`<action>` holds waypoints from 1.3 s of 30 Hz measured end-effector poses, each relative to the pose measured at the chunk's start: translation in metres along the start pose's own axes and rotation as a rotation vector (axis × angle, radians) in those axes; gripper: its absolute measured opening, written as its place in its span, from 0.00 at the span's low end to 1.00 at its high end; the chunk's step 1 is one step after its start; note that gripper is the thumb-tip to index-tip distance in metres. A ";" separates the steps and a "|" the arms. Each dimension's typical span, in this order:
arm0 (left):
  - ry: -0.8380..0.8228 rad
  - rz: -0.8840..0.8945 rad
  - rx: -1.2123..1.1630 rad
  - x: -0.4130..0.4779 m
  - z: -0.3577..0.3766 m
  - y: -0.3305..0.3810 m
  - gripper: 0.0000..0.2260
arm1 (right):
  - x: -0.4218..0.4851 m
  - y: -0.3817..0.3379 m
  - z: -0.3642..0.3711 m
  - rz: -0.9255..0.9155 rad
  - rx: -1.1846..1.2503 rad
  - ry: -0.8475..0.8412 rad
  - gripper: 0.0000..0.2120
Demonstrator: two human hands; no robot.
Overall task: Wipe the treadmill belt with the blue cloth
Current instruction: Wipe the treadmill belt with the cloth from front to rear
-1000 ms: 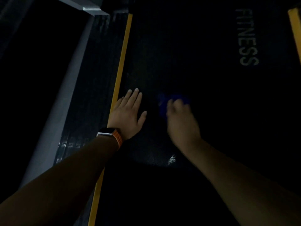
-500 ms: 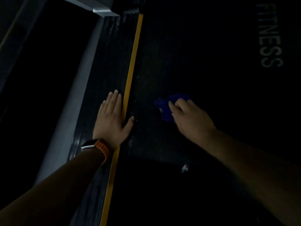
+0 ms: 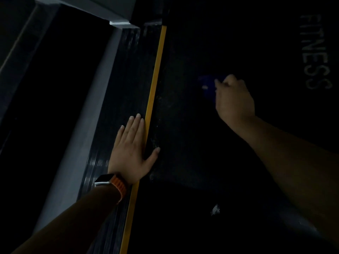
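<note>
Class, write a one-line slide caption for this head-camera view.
Right hand holds the blue cloth on the dark treadmill belt; left hand rests flat on the side rail.

Blue cloth [image 3: 209, 87], seemingly bunched, lies on the dark treadmill belt [image 3: 183, 125].

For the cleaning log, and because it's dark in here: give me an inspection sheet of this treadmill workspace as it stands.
Surface: treadmill belt, black, with pale specks near its left edge and FITNESS lettering at far right.
Job's things: blue cloth, bunched, on the belt.
Clutter: nothing seen, apart from a small pale patch on the belt, too dim to identify.
Hands: left hand lies flat on the side rail, thumb across the yellow stripe. It wears a watch with an orange band. Right hand grips the blue cloth.
Cables: nothing seen.
Surroundings: grey frame edge; the rest is too dark to tell.
</note>
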State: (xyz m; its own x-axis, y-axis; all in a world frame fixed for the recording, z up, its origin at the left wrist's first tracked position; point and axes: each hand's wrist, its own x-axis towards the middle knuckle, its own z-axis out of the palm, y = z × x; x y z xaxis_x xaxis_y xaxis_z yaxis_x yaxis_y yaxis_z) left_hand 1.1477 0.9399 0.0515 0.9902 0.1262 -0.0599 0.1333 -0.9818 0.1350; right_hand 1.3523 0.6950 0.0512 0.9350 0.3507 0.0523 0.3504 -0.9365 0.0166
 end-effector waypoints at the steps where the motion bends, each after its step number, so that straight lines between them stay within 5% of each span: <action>1: 0.003 0.000 -0.002 0.000 0.000 0.000 0.41 | 0.003 -0.010 -0.003 0.137 0.038 -0.002 0.32; 3: 0.001 0.003 -0.001 0.000 0.000 0.001 0.41 | -0.015 -0.044 -0.006 0.106 0.112 -0.004 0.32; 7: -0.003 0.006 -0.001 0.001 -0.001 0.001 0.41 | -0.047 -0.061 -0.003 -0.436 0.201 -0.099 0.30; 13: 0.020 0.008 -0.024 0.001 0.000 -0.001 0.41 | 0.015 -0.057 -0.010 -0.056 0.127 -0.019 0.31; 19: 0.009 0.003 -0.012 0.002 -0.001 0.000 0.41 | -0.014 -0.069 -0.013 -0.611 0.099 -0.038 0.30; 22: 0.025 0.001 -0.022 0.002 0.001 0.000 0.40 | 0.042 -0.067 -0.009 -0.335 -0.006 0.052 0.26; 25: 0.050 0.016 -0.048 0.002 0.002 -0.003 0.39 | 0.036 -0.086 -0.002 -0.182 0.206 0.024 0.24; 31: 0.001 0.101 -0.070 0.001 -0.003 -0.015 0.37 | -0.060 -0.093 0.001 -0.870 0.278 -0.115 0.23; 33: -0.036 0.169 -0.053 -0.001 -0.006 -0.024 0.36 | -0.030 -0.090 -0.002 -0.805 0.198 -0.072 0.23; 37: -0.021 0.215 -0.035 -0.004 -0.006 -0.035 0.33 | -0.024 -0.114 -0.003 -0.321 0.300 0.011 0.22; 39: -0.012 0.214 -0.060 -0.004 -0.005 -0.034 0.32 | -0.080 -0.125 -0.002 -0.423 0.318 -0.039 0.23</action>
State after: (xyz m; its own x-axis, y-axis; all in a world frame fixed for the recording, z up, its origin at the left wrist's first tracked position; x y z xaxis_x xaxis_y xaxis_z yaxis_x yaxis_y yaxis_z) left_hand 1.1395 0.9734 0.0522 0.9956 -0.0864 -0.0353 -0.0774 -0.9758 0.2045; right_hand 1.2330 0.7843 0.0472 0.7073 0.7035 0.0697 0.6915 -0.6679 -0.2753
